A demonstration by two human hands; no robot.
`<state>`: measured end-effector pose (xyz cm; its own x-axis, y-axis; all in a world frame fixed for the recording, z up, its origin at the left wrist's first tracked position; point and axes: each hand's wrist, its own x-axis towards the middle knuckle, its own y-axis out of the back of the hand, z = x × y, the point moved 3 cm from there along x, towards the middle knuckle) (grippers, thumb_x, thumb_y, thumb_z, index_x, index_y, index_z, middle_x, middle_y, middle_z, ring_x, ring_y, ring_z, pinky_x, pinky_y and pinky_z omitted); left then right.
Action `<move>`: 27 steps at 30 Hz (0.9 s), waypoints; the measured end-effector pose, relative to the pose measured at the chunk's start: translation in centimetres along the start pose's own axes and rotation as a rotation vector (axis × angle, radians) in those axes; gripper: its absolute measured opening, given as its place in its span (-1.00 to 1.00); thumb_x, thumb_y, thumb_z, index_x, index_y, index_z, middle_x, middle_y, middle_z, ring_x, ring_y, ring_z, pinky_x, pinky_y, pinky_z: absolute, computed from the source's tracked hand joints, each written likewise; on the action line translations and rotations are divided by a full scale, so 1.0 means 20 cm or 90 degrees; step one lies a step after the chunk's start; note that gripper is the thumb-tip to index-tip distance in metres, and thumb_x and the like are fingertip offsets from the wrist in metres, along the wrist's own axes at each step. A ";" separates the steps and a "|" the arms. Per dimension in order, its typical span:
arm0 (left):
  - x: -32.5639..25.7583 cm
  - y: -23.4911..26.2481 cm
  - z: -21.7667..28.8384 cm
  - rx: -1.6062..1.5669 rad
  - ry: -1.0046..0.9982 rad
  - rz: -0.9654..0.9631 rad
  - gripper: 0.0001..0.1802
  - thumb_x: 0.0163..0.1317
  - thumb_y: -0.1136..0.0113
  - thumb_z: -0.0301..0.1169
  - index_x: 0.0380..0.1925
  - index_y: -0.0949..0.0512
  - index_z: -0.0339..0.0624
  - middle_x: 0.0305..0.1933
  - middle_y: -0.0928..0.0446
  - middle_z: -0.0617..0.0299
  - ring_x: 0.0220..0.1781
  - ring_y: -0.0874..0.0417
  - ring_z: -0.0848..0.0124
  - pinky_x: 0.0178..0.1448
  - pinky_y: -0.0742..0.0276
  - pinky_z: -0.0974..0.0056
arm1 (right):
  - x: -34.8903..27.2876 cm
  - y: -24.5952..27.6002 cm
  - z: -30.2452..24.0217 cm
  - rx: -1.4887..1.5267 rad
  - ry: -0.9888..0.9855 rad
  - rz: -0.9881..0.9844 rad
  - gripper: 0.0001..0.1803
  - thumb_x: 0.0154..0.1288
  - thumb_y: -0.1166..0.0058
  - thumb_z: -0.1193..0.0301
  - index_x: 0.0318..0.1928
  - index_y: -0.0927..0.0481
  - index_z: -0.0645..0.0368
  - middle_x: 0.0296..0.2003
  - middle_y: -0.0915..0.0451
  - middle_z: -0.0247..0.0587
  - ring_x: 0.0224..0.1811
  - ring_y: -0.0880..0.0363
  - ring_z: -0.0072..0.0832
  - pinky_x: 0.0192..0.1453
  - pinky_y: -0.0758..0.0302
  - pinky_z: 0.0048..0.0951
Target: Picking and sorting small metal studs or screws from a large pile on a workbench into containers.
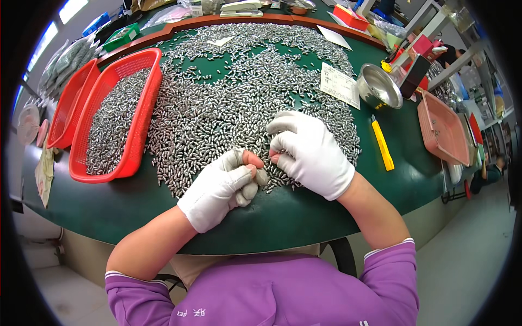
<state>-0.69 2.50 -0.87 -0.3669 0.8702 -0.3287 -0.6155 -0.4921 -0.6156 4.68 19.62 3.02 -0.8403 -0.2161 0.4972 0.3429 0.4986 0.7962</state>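
Observation:
Small silvery metal parts (217,108), short and rounded like pellets, lie spread thickly over the green table (272,223). Both my hands wear white gloves with some fingertips bare. At the near edge of the spread, my left hand (225,185) is curled, thumb and forefinger pressed together; whatever they pinch is too small to make out. Just right of it, my right hand (310,152) bends over the parts, its thumb and forefinger drawn close together. Its fingers partly hide what lies beneath, so anything in them does not show.
At left stands a red plastic basket (142,127) partly filled with the same parts, beside another red basket (64,122). Right of the spread are a printed paper (338,85), a steel bowl (387,89), a yellow utility knife (383,145) and a pink basket (443,146). A wooden rim (234,20) borders the far side.

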 end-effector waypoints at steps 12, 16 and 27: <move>0.00 -0.03 0.00 0.073 -0.002 0.015 -0.80 0.35 -0.08 -0.33 -0.14 -0.39 -0.19 -0.29 -0.53 0.23 -0.49 -0.41 0.63 -0.40 -0.35 0.55 | 0.03 0.04 -0.04 0.131 0.090 0.073 -0.76 -0.15 -0.30 0.58 -0.40 -0.52 0.19 -0.33 -0.57 -0.15 -0.19 -0.59 -0.11 -0.15 -0.54 -0.21; 0.00 -0.02 0.01 0.072 0.006 0.017 -0.83 0.36 -0.05 -0.35 -0.14 -0.39 -0.18 -0.29 -0.53 0.24 -0.49 -0.40 0.62 -0.40 -0.35 0.54 | 0.02 0.05 -0.01 0.061 0.002 0.064 -0.81 -0.13 -0.28 0.58 -0.43 -0.55 0.20 -0.32 -0.58 -0.15 -0.18 -0.58 -0.14 -0.10 -0.52 -0.21; 0.01 0.00 0.00 0.009 -0.019 -0.058 -0.80 0.40 0.06 -0.31 -0.12 -0.40 -0.18 -0.26 -0.54 0.19 -0.45 -0.44 0.54 -0.33 -0.40 0.45 | -0.01 0.00 0.02 -0.042 -0.004 -0.041 -0.88 -0.18 -0.25 0.49 -0.51 -0.60 0.17 -0.27 -0.58 -0.18 -0.12 -0.55 -0.22 -0.07 -0.52 -0.25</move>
<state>-0.76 2.76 -1.01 -0.3303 0.9102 -0.2499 -0.6570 -0.4118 -0.6315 4.62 19.98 2.74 -0.8643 -0.2399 0.4421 0.3150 0.4272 0.8475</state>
